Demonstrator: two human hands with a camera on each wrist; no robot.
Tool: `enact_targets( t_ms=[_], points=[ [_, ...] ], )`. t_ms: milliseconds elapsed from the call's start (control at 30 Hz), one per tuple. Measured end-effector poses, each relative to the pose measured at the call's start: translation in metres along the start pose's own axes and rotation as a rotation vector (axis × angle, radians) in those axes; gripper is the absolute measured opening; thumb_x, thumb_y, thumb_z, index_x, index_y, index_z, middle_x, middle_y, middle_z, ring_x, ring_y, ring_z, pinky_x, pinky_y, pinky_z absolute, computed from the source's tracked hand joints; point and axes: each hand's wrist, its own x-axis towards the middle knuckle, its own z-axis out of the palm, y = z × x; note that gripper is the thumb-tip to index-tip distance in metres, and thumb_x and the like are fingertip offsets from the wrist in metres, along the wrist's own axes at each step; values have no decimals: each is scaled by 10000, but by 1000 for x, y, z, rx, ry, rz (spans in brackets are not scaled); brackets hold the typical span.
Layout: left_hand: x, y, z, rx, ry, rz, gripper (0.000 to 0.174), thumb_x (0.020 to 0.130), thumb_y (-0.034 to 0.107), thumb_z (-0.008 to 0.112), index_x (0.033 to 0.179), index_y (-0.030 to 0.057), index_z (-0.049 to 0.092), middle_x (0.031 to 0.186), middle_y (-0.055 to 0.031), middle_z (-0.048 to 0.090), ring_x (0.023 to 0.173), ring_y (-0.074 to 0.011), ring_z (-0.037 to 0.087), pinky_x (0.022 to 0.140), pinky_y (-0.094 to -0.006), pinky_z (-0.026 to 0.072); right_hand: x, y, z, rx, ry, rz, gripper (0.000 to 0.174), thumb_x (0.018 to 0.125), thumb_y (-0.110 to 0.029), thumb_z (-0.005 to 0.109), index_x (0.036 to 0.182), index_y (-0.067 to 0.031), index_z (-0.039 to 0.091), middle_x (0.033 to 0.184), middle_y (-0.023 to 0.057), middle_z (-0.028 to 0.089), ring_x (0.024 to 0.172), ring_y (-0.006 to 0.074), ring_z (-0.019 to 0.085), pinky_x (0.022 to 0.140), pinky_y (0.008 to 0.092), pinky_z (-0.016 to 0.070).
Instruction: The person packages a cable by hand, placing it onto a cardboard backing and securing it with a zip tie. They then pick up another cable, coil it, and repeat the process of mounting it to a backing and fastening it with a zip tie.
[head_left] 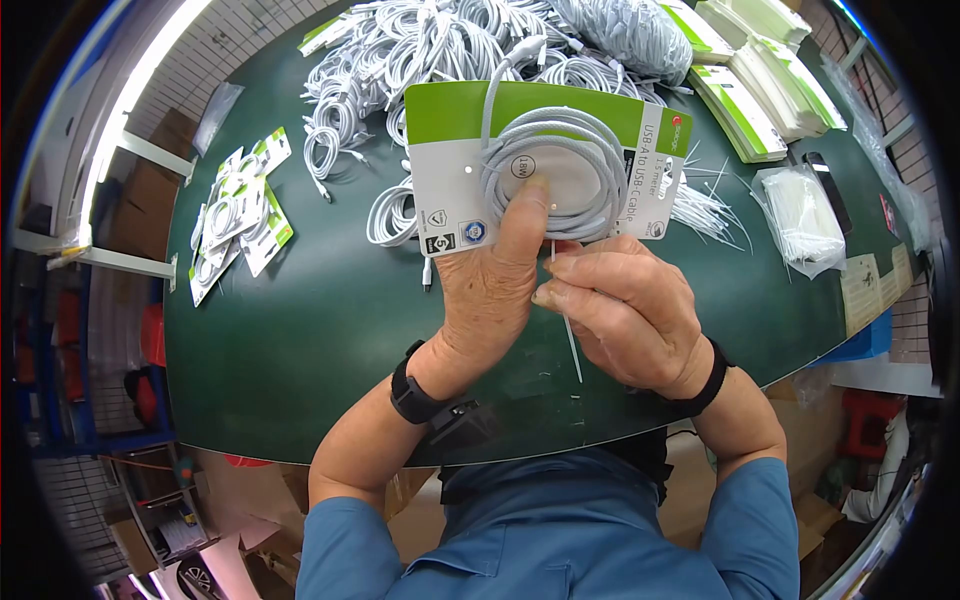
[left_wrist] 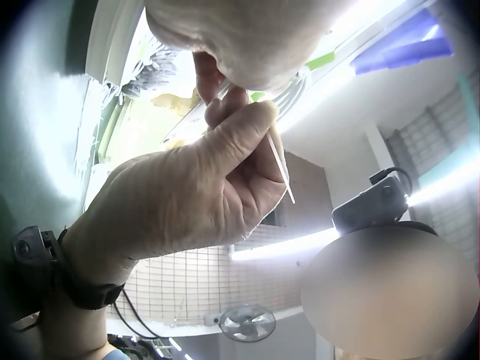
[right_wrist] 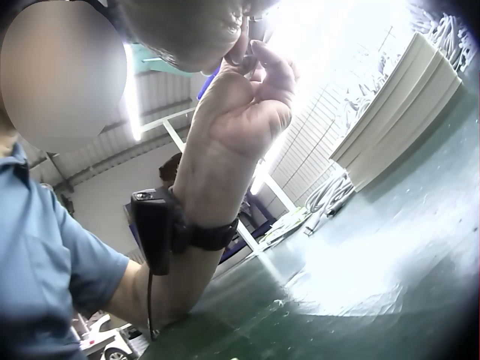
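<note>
My left hand (head_left: 488, 290) grips a green and white package card (head_left: 440, 185) by its lower edge. Its thumb presses on the middle of a coiled white USB cable (head_left: 606, 185), which lies on the card's front; one cable end rises above the top edge. At the bottom of the coil, my right hand (head_left: 640, 315) pinches a thin white cable tie (head_left: 573, 350) between thumb and fingertips, its tail hanging down. From the left wrist view, the right hand (left_wrist: 187, 187) shows the tie's tail (left_wrist: 280, 169) sticking out past the fingers.
A big heap of white cables (head_left: 400, 60) covers the back of the green table (head_left: 330, 370). Finished-looking cable cards (head_left: 262, 235) lie at left. Stacked cards (head_left: 740, 115), loose cable ties (head_left: 705, 215) and a bag of ties (head_left: 800, 220) are at right.
</note>
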Motion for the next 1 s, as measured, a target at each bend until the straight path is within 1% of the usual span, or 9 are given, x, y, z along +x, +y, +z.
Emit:
enact_targets(
  t_ms=[167,367,467,667,733,833,900,933,1000],
  points=[
    [1,-1,-1,34,12,12,415,1007,130,690,1361,-3,520,1229,-101,650,1056,-168,657,902,-329,570,1,-1,-1,29,-7,-9,320,665,-11,798,960,81,717,1023,174,684,828,291,729,715,378,638],
    [2,-9,-4,63,3,43,397,1013,132,677,1352,-2,521,1197,-98,656,1021,-173,666,881,-328,575,1,-1,-2,40,-5,-16,314,660,-12,800,948,83,719,1017,178,684,838,298,730,723,382,642],
    [-1,0,4,-23,26,-29,395,1016,131,681,1349,-1,516,1180,-95,654,1008,-171,662,861,-327,577,0,0,0,34,5,-20,312,667,-15,801,952,81,720,1018,177,686,835,294,728,717,382,638],
    [6,-15,-6,57,7,60,376,1018,130,691,1332,1,527,1171,-89,647,925,-147,653,748,-289,575,4,0,-3,35,-62,51,286,718,13,796,995,50,732,1028,162,701,803,270,724,680,363,617],
    [5,-16,-5,82,20,81,356,1019,124,690,1320,3,541,1157,-84,651,897,-139,646,717,-283,565,2,5,-3,81,-30,79,281,746,32,791,1022,32,736,1035,154,714,792,271,724,663,357,611],
    [0,-15,-4,160,23,67,326,1019,121,696,1297,4,570,1142,-82,658,853,-128,645,664,-277,554,5,6,-2,92,54,217,222,836,28,827,1012,4,694,945,137,743,687,209,705,589,313,574],
    [-4,-16,-2,148,14,0,310,1020,123,700,1283,3,587,1119,-82,667,807,-121,646,620,-273,546,3,1,-2,96,131,421,216,870,5,851,982,-7,667,885,128,746,638,159,687,562,282,550],
    [-6,-16,0,104,8,-53,304,1021,125,701,1278,2,594,1101,-82,673,777,-118,646,595,-270,540,3,5,3,193,268,478,240,889,-11,863,958,-14,633,841,109,749,611,100,663,542,246,516],
    [-9,-17,2,83,-17,-98,298,1029,134,694,1278,3,598,1098,-87,686,761,-126,658,555,-270,540,-2,16,-2,164,221,549,224,896,5,850,954,-13,635,858,103,756,616,89,657,539,235,505]
  ],
)
